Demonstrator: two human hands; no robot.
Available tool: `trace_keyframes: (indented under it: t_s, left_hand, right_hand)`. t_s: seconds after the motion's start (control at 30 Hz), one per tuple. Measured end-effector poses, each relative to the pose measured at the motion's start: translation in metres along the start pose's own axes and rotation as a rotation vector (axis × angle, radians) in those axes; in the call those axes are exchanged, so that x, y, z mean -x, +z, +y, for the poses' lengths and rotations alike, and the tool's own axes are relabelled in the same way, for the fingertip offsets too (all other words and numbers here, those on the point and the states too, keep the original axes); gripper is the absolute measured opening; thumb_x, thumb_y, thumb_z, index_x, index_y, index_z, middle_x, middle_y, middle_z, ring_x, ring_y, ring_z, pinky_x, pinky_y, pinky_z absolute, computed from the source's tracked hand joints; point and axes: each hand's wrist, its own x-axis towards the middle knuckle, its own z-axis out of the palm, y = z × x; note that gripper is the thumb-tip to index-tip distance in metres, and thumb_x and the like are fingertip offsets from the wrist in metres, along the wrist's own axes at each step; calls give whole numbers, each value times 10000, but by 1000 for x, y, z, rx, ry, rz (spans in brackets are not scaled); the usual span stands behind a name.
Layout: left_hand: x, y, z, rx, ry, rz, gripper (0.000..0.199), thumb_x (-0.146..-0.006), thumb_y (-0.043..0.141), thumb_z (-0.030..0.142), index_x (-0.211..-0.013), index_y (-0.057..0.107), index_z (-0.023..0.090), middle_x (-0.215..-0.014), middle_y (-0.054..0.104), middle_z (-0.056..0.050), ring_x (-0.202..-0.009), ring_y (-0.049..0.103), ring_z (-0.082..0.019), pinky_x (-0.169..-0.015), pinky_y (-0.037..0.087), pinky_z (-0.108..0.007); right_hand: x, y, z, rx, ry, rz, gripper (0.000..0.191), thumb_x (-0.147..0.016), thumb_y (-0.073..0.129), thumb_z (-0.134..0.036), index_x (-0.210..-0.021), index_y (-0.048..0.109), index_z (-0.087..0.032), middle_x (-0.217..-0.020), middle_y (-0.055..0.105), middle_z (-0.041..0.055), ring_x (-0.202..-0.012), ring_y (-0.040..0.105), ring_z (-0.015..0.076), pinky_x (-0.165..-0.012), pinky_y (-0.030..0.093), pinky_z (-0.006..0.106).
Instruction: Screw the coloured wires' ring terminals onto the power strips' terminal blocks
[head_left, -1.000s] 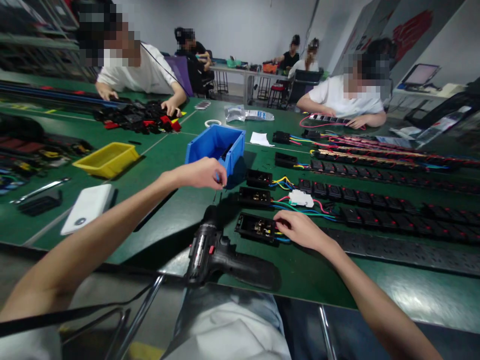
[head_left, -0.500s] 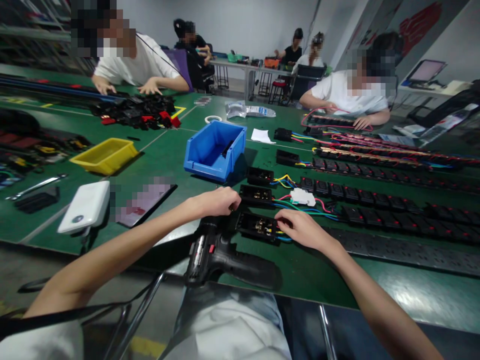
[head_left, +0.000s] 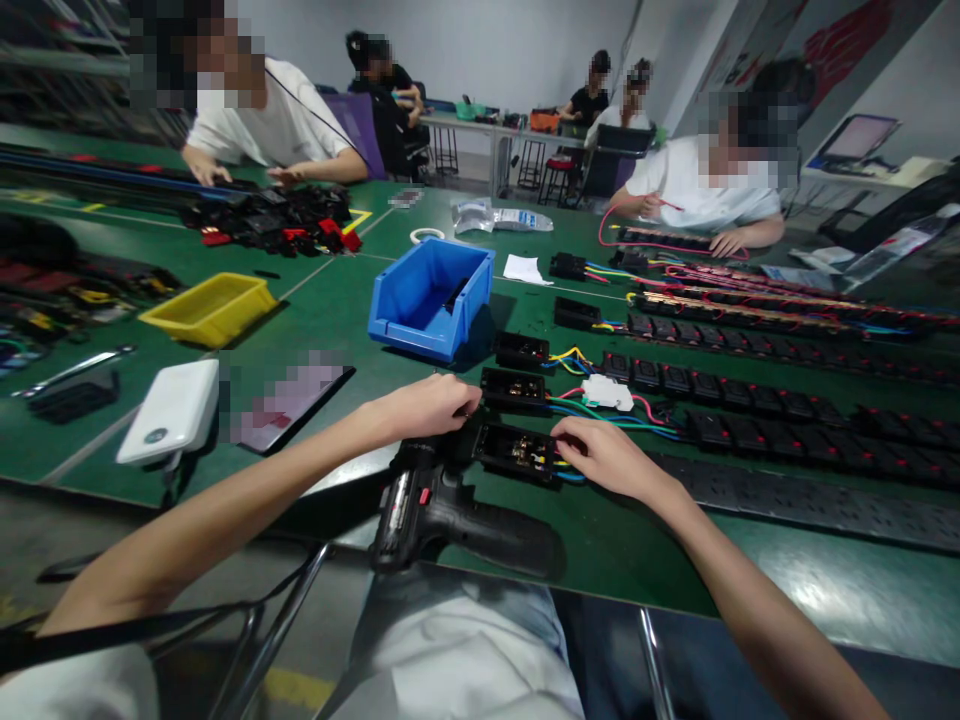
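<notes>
My left hand (head_left: 442, 404) is closed just left of the nearest black socket boxes, its fingers pressed together; what they hold, if anything, is hidden. At the right end of the nearest open black box (head_left: 516, 452), my right hand (head_left: 592, 450) pinches around the wires coming out of it. Brass contacts and small coloured wire ends show inside this box. A second black box (head_left: 513, 387) lies just beyond, joined to red, green and blue wires. The black power screwdriver (head_left: 465, 520) rests on the table below my left hand.
Beyond my hands stands a blue bin (head_left: 431, 300). To the left lie a phone (head_left: 296, 400), a white power bank (head_left: 171, 410) and a yellow tray (head_left: 211, 310). Rows of black socket strips (head_left: 750, 435) extend right. Two people sit across the table.
My hands have stayed almost in place. Across the table, the person at the right has raised a hand with a red wire, and the person at the left has shifted a hand.
</notes>
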Motion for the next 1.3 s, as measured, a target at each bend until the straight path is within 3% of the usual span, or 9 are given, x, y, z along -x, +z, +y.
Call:
trace_keyframes:
  t_s: [0.2,0.37,0.6,0.73,1.0,1.3]
  left_hand:
    - [3,-7,-6,20,-18,68,105,-783,551,181,-862,617,196,-705,620,-9,-604,557,-141,-541,342,-232]
    - [3,-17,-6,192,7,126,113,-768,573,187,-876,606,194,-731,632,18,-650,585,-118,-580,385,-200]
    - [-5,-19,33,531,170,151,125,-797,566,174,-921,583,167,-816,661,7,-727,620,-107,-666,453,-194]
    - [-17,-15,52,617,281,146,123,-802,562,147,-922,589,160,-813,667,6,-733,627,-101,-697,470,-195]
    - [-43,-5,70,888,393,186,126,-832,589,166,-948,614,125,-851,679,-26,-764,639,-96,-744,512,-207]
    - [-44,11,68,1128,390,192,202,-853,641,224,-1011,624,99,-878,723,-74,-844,704,-140,-806,539,-243]
  right_hand:
    - [0,0,-1,3,0,1,159,-917,444,-240,-993,579,-203,-890,611,0,-747,522,93,-686,344,210]
    - [0,1,1,3,-4,9,166,-913,451,-235,-992,591,-192,-879,613,10,-740,523,96,-681,347,211]
    - [0,0,0,3,-27,20,174,-912,447,-226,-990,596,-183,-863,612,16,-727,525,97,-667,349,209]
    - [0,1,1,16,-22,49,164,-907,458,-221,-970,603,-178,-842,611,17,-698,517,93,-650,352,207]
    - [3,1,-4,-196,-86,400,145,-901,492,-211,-992,599,-171,-874,635,28,-763,577,97,-730,445,212]
    - [3,6,-15,-282,-179,536,103,-887,572,-210,-956,630,-161,-781,659,11,-687,612,74,-643,490,176]
